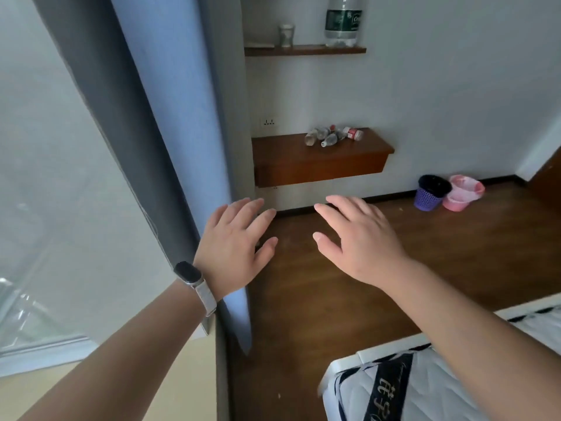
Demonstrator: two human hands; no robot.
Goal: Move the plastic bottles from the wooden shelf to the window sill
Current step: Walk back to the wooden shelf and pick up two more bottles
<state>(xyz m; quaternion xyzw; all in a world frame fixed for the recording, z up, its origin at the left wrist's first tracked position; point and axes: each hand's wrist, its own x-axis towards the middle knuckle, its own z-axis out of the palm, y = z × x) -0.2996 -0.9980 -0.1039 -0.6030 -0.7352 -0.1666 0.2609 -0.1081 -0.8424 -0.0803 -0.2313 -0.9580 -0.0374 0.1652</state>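
Both hands empty, left hand (235,238) and right hand (361,238) spread, bottles (332,136) heaped far off on the shelf (318,165).

Bare forearms, no sleeves — the left wrist wears a black-faced band (194,282) on a pale strap.

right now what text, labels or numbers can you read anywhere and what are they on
Nothing can be read for sure.
Big bottle on the top shelf: green label with white marks, too blurred to read.
Small bottles on the lower shelf: red and white labels, too small to read.
Mattress: black band with pale script, partly cut off and unclear.
Watch on the left wrist: screen dark.
Socket: no text visible.
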